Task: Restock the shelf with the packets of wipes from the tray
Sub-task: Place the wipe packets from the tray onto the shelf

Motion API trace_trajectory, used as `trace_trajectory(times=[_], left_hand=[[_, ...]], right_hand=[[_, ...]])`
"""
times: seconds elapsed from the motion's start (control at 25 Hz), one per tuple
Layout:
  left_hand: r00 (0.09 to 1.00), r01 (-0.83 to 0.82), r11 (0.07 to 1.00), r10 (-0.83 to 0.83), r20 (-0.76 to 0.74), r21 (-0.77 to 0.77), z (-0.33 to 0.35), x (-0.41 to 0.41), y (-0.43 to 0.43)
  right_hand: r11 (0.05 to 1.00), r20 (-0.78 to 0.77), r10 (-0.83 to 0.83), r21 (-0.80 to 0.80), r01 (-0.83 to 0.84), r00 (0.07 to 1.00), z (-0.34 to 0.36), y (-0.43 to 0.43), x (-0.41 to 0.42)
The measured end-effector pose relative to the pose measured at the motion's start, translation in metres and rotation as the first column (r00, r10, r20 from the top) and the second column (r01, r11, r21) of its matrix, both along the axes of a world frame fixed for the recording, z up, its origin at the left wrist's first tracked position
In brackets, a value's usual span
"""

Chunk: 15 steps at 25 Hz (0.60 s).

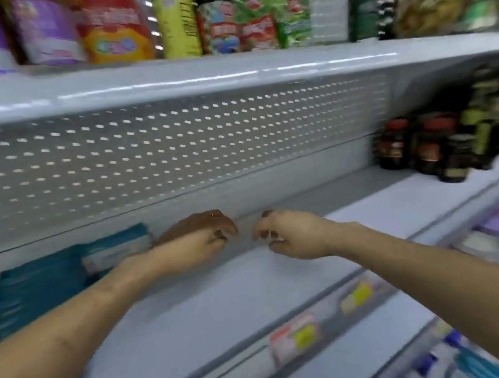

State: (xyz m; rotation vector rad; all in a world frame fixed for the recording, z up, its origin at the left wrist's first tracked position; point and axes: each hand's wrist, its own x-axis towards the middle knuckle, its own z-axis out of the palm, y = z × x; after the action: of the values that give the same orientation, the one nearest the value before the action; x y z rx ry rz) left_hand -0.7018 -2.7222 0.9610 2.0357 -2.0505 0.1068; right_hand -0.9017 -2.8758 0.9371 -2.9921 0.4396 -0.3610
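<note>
Packets of wipes [62, 279] sit at the left end of the shelf [317, 269], just beside my left hand [198, 244]; the tray is out of view. Both it and my right hand [290, 234] hang loosely curled, holding nothing as far as the blur shows. I should set the next packet flush against them, pushed back.

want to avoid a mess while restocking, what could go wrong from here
The left hand sits right beside the nearest wipes packet; pulling back carelessly might drag it out of line. Dark bottles stand on the same shelf to the right; a wide sweep of the right hand could knock them.
</note>
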Motion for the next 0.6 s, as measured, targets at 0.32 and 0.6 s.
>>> trace_trajectory(times=[0.32,0.6], left_hand=[[0.928,0.348,0.922,-0.364,-0.076,-0.172,-0.039,-0.155,-0.065],[0.79,0.544,0.826,-0.563,-0.243,-0.147,-0.103,-0.246,-0.06]], right_hand=[[0.945,0.14,-0.316,0.132,0.298,0.938,-0.044,-0.02,-0.208],[0.783,-0.149,-0.535,0.282,0.554,0.832,-0.191,-0.026,-0.313]])
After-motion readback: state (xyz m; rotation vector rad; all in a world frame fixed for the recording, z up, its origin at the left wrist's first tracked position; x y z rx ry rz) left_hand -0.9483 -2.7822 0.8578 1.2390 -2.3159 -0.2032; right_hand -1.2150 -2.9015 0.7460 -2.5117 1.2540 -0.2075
